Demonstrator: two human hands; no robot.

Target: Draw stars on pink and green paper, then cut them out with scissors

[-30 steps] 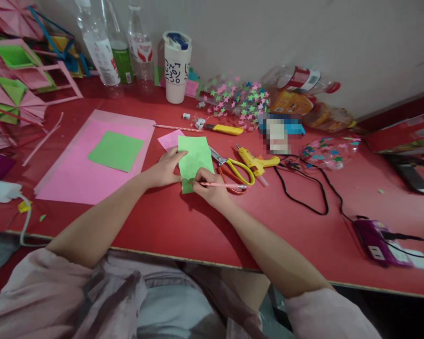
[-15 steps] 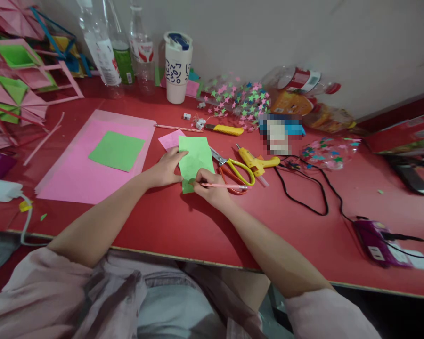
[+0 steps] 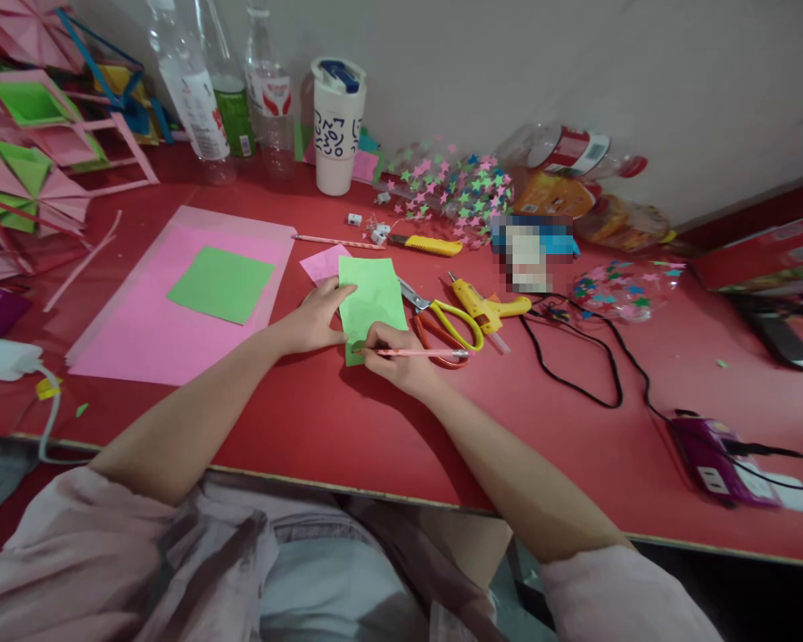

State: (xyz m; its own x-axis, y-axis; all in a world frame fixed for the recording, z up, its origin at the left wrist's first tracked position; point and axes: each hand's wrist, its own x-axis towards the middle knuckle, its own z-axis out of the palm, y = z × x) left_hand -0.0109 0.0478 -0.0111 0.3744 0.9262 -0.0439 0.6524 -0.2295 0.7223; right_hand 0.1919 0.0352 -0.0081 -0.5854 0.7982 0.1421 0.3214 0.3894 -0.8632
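Red tabletop (image 3: 274, 428) nearest the body, bare forearms reaching in over its edge from either side.

Right hand (image 3: 401, 358): closed in a narrow writing grip on a pink pencil (image 3: 425, 353). The shaft lies almost straight across, left to right; point to the left, metal-banded end out past the hand to the right. Point comes down on the near end of a light green sheet (image 3: 371, 299), close to its left edge. Exact contact too small to tell.

The sheet lies directly ahead, between the hands. Its long axis runs near to far, near end angled slightly to the right, so the pencil sits roughly crosswise to it. Right hand covers the near right corner.

Left hand (image 3: 313, 323): thumb and fingers spread wide, nothing gripped. Fingertips lie on the sheet's left side farther up, thumb at that same edge lower down, just beside the pencil point. Both hands touch the sheet; the right is the nearer to its near end.

Left of the left hand, a green square (image 3: 222, 285) on a large pink sheet (image 3: 134, 343). Right of the green sheet, yellow-handled scissors (image 3: 465, 325), then a yellow glue gun (image 3: 483, 308).

Farther: small pink paper (image 3: 322, 262) by the far left corner, a second pencil (image 3: 341, 242), a yellow cutter (image 3: 434, 245). Farthest, a white cup (image 3: 335, 165) near the wall.
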